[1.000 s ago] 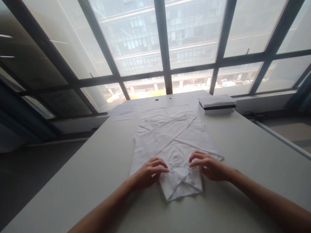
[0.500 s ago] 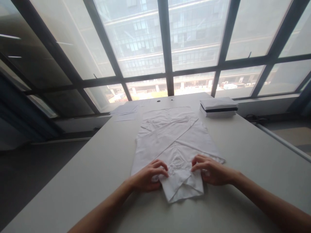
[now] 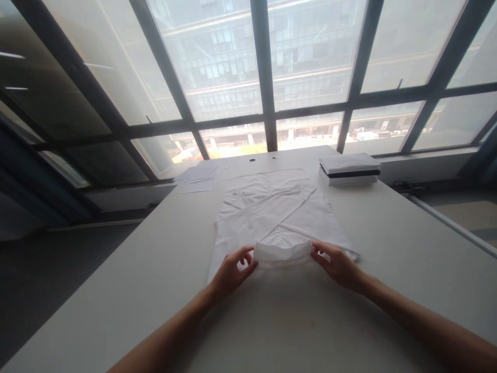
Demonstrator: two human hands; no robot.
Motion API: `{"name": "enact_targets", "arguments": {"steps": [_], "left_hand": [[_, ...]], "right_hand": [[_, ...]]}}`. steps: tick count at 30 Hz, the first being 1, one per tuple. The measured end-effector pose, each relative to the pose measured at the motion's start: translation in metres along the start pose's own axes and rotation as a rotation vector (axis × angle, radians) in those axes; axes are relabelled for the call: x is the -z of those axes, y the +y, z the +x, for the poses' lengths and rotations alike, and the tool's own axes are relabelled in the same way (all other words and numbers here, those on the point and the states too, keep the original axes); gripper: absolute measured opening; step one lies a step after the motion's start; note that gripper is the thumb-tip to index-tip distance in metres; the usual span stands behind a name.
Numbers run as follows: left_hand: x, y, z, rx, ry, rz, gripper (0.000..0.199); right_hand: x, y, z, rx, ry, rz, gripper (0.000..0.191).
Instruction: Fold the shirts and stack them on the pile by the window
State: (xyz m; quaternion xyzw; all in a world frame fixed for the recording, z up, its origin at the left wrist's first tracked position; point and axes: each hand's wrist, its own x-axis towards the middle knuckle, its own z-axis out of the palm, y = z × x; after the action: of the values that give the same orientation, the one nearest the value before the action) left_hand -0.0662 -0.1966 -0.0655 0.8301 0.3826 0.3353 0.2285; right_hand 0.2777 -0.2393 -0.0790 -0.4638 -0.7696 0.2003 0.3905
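Progress judged as mid-fold: shirt (image 3: 272, 212) spread flat along the centre of the table (image 3: 388, 248), sleeves already crossed over the body, near end now turned up into a short rolled fold at the front. Left hand (image 3: 229, 272) pinching the left end of that fold between thumb and fingers; right hand (image 3: 338, 265) pinching the right end likewise; both closed on the cloth, fold lifted slightly off the surface. Still to do, by the look of it: carrying the fold further up the body, then squaring the bundle. Ahead of the fold, shirt lying smooth and unobstructed up to its far end. Far right, stack (image 3: 348, 168) of folded items near the table's far corner, well apart from the shirt. Far left, loose papers (image 3: 198, 178) near the far edge, also apart. Broad bare surface on both sides of the shirt and in front of the hands. Left table edge running diagonally toward the window (image 3: 264, 77), right edge similarly; neither close to the hands. No other person in view
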Motion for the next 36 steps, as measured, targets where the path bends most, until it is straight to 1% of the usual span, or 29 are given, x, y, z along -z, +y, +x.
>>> {"name": "enact_targets", "arguments": {"steps": [4, 6, 7, 8, 11, 13, 16, 19, 22, 24, 27, 29, 31, 33, 35, 36], "left_hand": [[-0.004, -0.003, -0.001, 0.081, -0.033, -0.026, 0.070], [-0.004, -0.005, 0.000, 0.098, -0.071, -0.027, 0.078], [-0.005, -0.005, 0.000, 0.094, -0.090, -0.025, 0.075], [-0.005, -0.005, 0.001, 0.082, -0.109, -0.020, 0.068], [-0.005, -0.004, 0.002, 0.036, -0.149, 0.021, 0.040], [-0.005, -0.001, 0.003, 0.016, -0.156, 0.054, 0.033], [-0.003, 0.003, 0.002, -0.004, -0.187, 0.128, 0.030], [0.000, 0.005, 0.002, -0.062, -0.235, 0.232, 0.027], [0.003, 0.007, 0.003, -0.155, -0.232, 0.335, 0.023], [0.004, 0.008, 0.004, -0.203, -0.216, 0.384, 0.022], [0.004, 0.010, 0.004, -0.241, -0.208, 0.379, 0.028], [0.003, 0.010, 0.004, -0.279, -0.262, 0.343, 0.040], [0.001, 0.010, 0.003, -0.310, -0.365, 0.323, 0.052], [-0.001, 0.008, 0.002, -0.316, -0.453, 0.338, 0.060], [-0.003, 0.006, 0.001, -0.313, -0.506, 0.367, 0.069], [-0.003, 0.005, 0.000, -0.308, -0.520, 0.380, 0.072]], "right_hand": [[-0.008, 0.001, 0.000, -0.090, 0.056, -0.025, 0.058], [-0.010, 0.000, 0.001, -0.115, 0.052, -0.023, 0.061], [-0.011, 0.000, 0.001, -0.124, 0.048, -0.024, 0.059], [-0.012, 0.000, 0.002, -0.130, 0.041, -0.029, 0.056], [-0.013, 0.001, 0.001, -0.135, 0.023, -0.067, 0.045], [-0.013, 0.003, 0.001, -0.130, 0.021, -0.100, 0.037], [-0.013, 0.003, 0.000, -0.092, 0.004, -0.157, 0.030], [-0.011, 0.001, -0.001, -0.055, -0.048, -0.236, 0.028], [-0.009, 0.000, -0.002, -0.041, -0.083, -0.308, 0.026], [-0.008, -0.001, -0.002, -0.025, -0.076, -0.353, 0.026], [-0.007, -0.005, -0.001, 0.020, -0.011, -0.389, 0.027], [-0.006, -0.013, -0.001, 0.078, 0.014, -0.354, 0.032], [-0.008, -0.022, 0.000, 0.158, -0.038, -0.308, 0.042], [-0.012, -0.029, -0.001, 0.231, -0.166, -0.303, 0.056], [-0.017, -0.031, -0.002, 0.252, -0.294, -0.331, 0.067], [-0.020, -0.030, -0.004, 0.240, -0.334, -0.347, 0.070]]}}
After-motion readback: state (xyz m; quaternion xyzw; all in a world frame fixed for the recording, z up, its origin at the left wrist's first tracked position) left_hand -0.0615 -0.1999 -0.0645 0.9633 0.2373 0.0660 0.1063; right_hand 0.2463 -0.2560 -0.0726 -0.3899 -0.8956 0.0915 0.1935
